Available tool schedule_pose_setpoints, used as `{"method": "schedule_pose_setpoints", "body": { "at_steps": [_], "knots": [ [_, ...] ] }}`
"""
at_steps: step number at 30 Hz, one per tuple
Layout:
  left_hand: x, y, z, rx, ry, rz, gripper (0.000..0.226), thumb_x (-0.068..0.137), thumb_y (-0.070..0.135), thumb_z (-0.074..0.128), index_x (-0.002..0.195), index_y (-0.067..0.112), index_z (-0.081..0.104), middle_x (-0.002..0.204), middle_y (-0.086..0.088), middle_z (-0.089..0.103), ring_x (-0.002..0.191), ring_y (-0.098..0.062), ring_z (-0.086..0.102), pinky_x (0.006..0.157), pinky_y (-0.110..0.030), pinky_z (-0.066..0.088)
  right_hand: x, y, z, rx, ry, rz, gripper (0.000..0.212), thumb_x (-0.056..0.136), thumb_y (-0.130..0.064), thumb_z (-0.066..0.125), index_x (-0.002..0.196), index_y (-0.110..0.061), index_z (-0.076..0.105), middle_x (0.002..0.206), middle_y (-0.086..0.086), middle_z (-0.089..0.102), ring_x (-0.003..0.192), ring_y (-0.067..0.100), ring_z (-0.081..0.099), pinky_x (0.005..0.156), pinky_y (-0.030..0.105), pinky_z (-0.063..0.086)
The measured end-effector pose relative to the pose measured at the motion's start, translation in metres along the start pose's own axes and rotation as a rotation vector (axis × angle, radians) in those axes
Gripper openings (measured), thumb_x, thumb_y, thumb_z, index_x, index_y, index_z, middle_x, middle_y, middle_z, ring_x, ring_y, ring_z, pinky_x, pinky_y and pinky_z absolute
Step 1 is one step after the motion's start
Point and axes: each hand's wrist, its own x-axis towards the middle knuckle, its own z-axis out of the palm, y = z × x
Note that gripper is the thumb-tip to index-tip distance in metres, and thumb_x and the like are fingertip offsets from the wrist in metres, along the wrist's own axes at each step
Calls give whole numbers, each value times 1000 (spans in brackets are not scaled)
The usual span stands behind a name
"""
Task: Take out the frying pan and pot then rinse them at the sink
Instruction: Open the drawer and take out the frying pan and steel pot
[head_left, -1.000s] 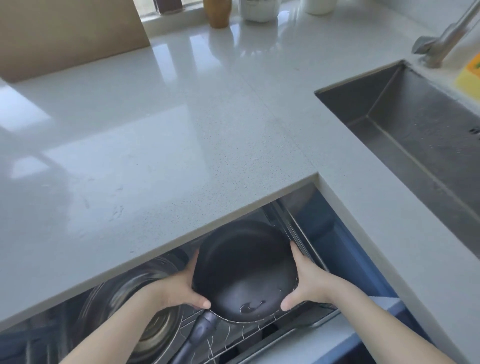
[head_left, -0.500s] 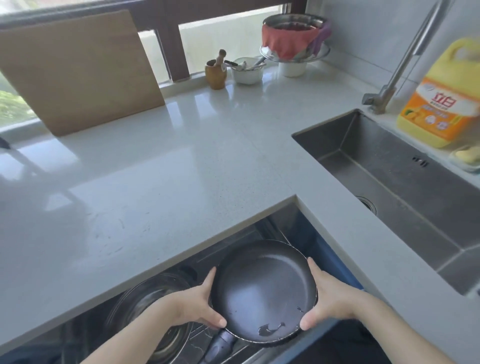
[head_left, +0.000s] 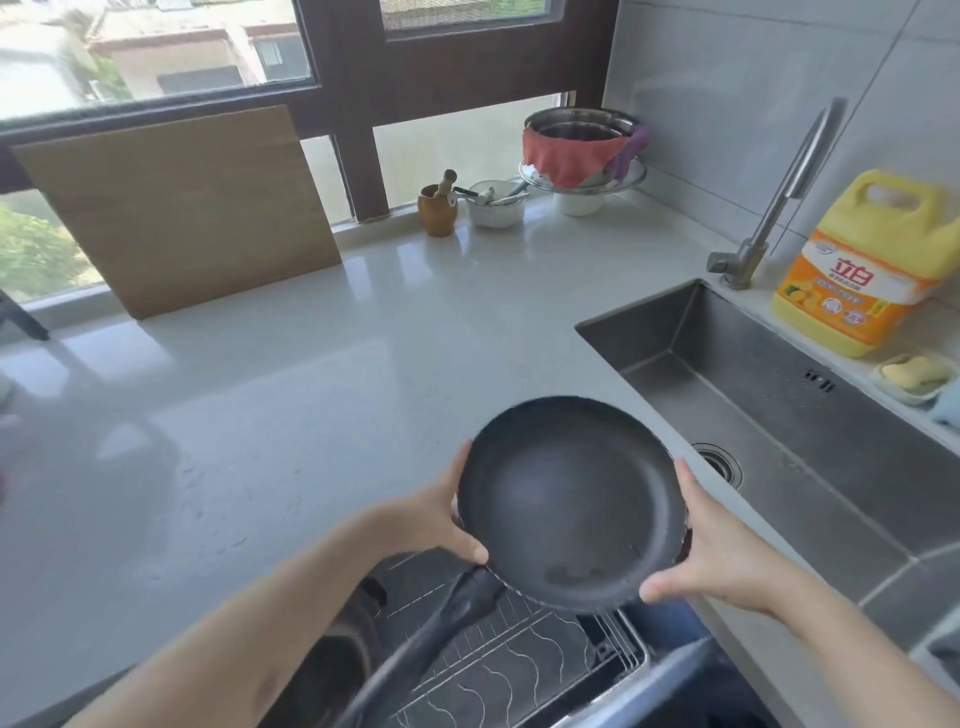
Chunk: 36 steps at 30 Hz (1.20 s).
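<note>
Both hands are on the frying pan (head_left: 569, 501): my left hand (head_left: 439, 519) clamps the rim at 9 o'clock with the thumb hooked over the near edge, and my right hand (head_left: 714, 545) clamps it at 3 o'clock, thumb on the rim at 5. I see the pan held in the air, its dark inside facing up, over the counter's (head_left: 322, 395) front corner. Its black handle (head_left: 441, 629) points to 7 o'clock, over the wire rack (head_left: 519, 670) of the open drawer below. At 2 o'clock from the pan lies the steel sink (head_left: 769, 410) with its drain (head_left: 719, 462); the faucet (head_left: 779, 202) and a yellow detergent jug (head_left: 872, 260) stand behind it.
</note>
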Motion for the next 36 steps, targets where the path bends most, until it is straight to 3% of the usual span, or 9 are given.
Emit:
{"method": "schedule_pose_setpoints", "body": {
  "at_steps": [2, 4, 7, 11, 15, 20, 27, 32, 36],
  "knots": [
    [7, 3, -33, 37, 41, -38, 121, 66, 12, 85, 135, 64, -1, 147, 15, 30, 110, -24, 64, 101, -37, 48, 34, -15, 1, 40, 5, -14, 157, 46, -39, 95, 152, -30, -21, 161, -9, 7, 146, 10, 15, 112, 25, 23],
    [15, 1, -60, 29, 60, -75, 118, 74, 1, 78, 129, 69, -2, 144, 17, 33, 103, -29, 67, 98, -38, 50, 65, -28, 4, 65, -7, -39, 156, 47, -39, 95, 151, -31, -21, 161, -8, 10, 146, 12, 18, 111, 26, 26],
    [26, -6, -92, 40, 62, -163, 126, 76, -2, 75, 144, 54, -14, 150, 15, 26, 105, -27, 67, 101, -38, 47, 107, -42, 7, 61, -42, -64, 157, 46, -42, 94, 152, -30, -21, 160, -5, 14, 145, 16, 23, 113, 30, 28],
    [44, -16, -123, 29, 97, -233, 127, 77, -4, 74, 147, 50, -18, 148, 12, 26, 105, -23, 68, 101, -36, 47, 150, -57, 10, 71, -62, -90, 157, 46, -40, 94, 152, -28, -21, 157, -3, 18, 144, 16, 23, 113, 32, 30],
    [62, -24, -143, -12, 118, -275, 126, 78, -5, 72, 146, 51, -18, 147, 11, 22, 103, -21, 69, 88, -28, 52, 182, -62, 13, 94, -74, -91, 154, 50, -33, 95, 152, -27, -21, 151, -3, 24, 134, 12, 31, 104, 24, 32],
    [82, -31, -155, -40, 93, -293, 127, 77, -5, 72, 145, 54, -17, 153, 12, 18, 103, -18, 69, 87, -26, 52, 208, -59, 16, 95, -76, -79, 157, 46, -39, 94, 151, -31, -23, 150, -3, 23, 140, 17, 27, 111, 31, 33],
    [107, -32, -164, -30, 106, -311, 123, 79, -7, 70, 147, 52, -13, 151, 7, 20, 96, -13, 70, 67, -13, 53, 226, -51, 16, 101, -45, -75, 154, 47, -36, 95, 151, -32, -18, 137, -5, 29, 130, 13, 35, 102, 26, 37],
    [117, -34, -167, -66, 193, -291, 118, 81, 2, 75, 148, 54, -8, 151, 5, 17, 99, -20, 70, 81, -23, 54, 233, -51, 19, 108, -1, -51, 157, 49, -35, 96, 150, -32, -25, 153, -1, 17, 142, 18, 26, 113, 34, 31],
    [124, -31, -164, -130, 256, -278, 108, 82, 37, 77, 149, 52, -6, 141, 15, 15, 108, -22, 67, 99, -37, 50, 238, -51, 19, 107, 5, -33, 158, 48, -38, 95, 149, -33, -26, 153, 0, 17, 141, 19, 27, 114, 37, 32]
  ]
}}
